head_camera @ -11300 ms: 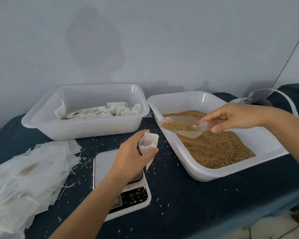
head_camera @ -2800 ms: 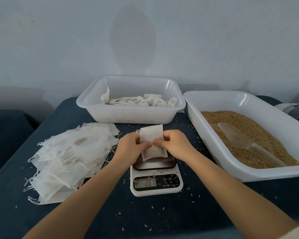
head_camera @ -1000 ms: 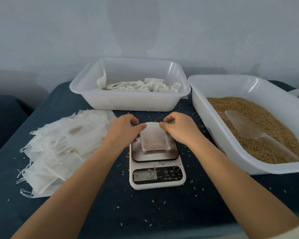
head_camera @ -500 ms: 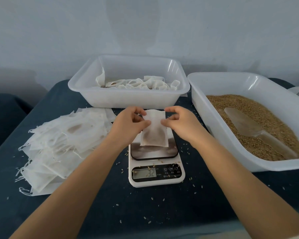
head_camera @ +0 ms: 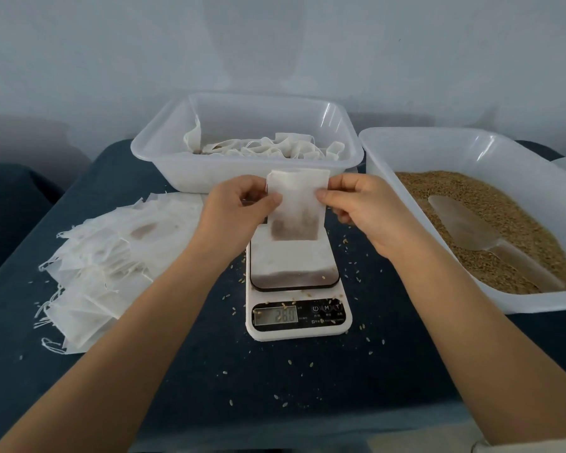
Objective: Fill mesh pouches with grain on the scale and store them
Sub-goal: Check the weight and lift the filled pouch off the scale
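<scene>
Mesh pouch (head_camera: pixel 295 204) above scale (head_camera: pixel 298 289) | left hand (head_camera: pixel 234 212), right hand (head_camera: pixel 361 207) pinch side edges

- Scale (head_camera: pixel 296 308) at the middle of the table (head_camera: pixel 307 387).
- Empty pouches (head_camera: pixel 111 253) lie left of it.
- Grain tub (head_camera: pixel 471 148) stands right; pouch tub (head_camera: pixel 242 171) behind.

There is only one view, from a camera worn on the person's head. It looks forward and down over the dark table (head_camera: pixel 307 380), close enough that both forearms run in from the bottom corners. The scale (head_camera: pixel 298 308) sits near the middle, the tubs beyond it, and the pale wall (head_camera: pixel 275 44) fills the top. The wide lens bends the edges.
</scene>
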Tool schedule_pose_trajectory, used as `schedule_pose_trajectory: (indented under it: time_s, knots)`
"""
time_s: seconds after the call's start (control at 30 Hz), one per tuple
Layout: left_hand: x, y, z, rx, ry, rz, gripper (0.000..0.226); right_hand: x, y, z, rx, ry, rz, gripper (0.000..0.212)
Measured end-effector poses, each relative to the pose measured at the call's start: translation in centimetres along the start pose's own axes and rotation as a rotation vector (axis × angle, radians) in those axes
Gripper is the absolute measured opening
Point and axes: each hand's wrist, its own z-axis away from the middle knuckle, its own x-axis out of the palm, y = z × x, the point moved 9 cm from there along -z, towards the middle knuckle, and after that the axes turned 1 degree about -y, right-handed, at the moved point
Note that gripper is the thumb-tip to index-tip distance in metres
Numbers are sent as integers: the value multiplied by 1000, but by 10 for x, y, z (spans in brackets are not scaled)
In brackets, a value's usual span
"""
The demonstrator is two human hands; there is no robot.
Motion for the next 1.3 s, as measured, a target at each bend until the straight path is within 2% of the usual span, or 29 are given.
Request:
schedule_pose_trajectory:
  time_s: [0.6, 0.93, 1.2, 1.3]
  knots:
    - [6, -18, 0, 23, -4, -2, 10, 7, 20, -3, 30, -24, -62, 10]
    - [12, -22, 0, 14, -15, 128, 11, 9, 23, -5, 35, -52, -104, 13]
    - [18, -20, 3, -33, -44, 319, 9, 21, 9, -4, 0, -152, -235, 10]
    - [16, -17, 1, -21, -25, 332, 19, 18, -4, -7, -25, -137, -216, 12]
